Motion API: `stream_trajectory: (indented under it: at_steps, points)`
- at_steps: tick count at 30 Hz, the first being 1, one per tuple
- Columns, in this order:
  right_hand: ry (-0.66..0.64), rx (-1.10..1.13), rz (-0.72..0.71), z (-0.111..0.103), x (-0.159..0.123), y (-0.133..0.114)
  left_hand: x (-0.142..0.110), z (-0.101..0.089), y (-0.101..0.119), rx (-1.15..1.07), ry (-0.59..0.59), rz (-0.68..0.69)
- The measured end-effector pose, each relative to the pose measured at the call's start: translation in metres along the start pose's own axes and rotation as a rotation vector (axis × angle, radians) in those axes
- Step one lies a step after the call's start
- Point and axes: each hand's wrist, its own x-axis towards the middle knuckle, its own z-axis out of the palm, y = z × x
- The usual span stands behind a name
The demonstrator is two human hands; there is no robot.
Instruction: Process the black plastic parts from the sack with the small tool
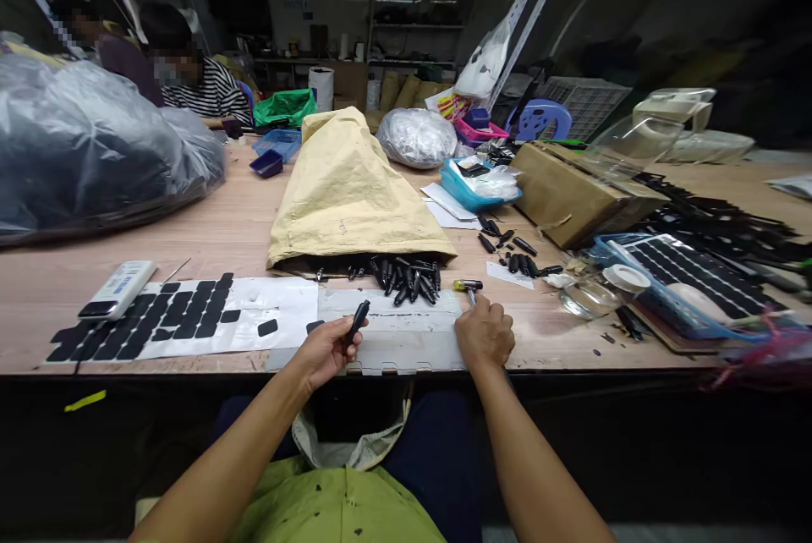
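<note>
My left hand pinches a slim black tapered piece, tilted upward, just above the table's front edge. My right hand is wrapped round the handle of a small hammer, whose yellow-and-dark head shows past the fist. Between the hands lies a translucent plastic sheet at the table edge. Behind it several similar black pieces spill from the mouth of a large yellow sack. A white sheet with rows of black rounded squares is left of my left hand.
A white box-shaped device rests at the left, before a big plastic-wrapped bundle. On the right are loose black pieces, a clear jar, a cardboard box and a blue basket. Two people sit at the far left.
</note>
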Motion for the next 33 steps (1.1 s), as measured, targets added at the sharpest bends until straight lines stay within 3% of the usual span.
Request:
stream_trajectory:
  at_steps: [4,8,12,21,25,28,31,33]
  points:
    - [-0.024,0.011,0.013,-0.003,0.001,-0.002,0.015,0.007,0.013,0.471,0.040,0.129]
    - [-0.046,0.010,0.019,-0.005,0.001,-0.003,0.030,0.017,0.025,1.042,0.176,0.274]
    - [-0.049,0.008,0.031,-0.004,0.002,-0.002,0.046,0.014,0.022,1.364,0.215,0.386]
    - [-0.083,0.083,0.065,-0.010,0.002,-0.003,0.048,-0.003,0.001,1.316,0.259,0.597]
    - [-0.230,0.225,0.181,-0.027,0.009,-0.001,0.042,-0.002,-0.002,1.284,0.254,0.636]
    - [-0.154,0.383,0.224,-0.049,0.002,-0.002,0.040,0.000,-0.002,1.278,0.260,0.630]
    - [-0.044,0.593,0.125,-0.068,-0.024,-0.009,0.040,0.000,-0.001,1.283,0.258,0.614]
    - [-0.113,0.728,-0.005,-0.076,-0.049,-0.015,0.040,0.000,0.000,1.280,0.250,0.611]
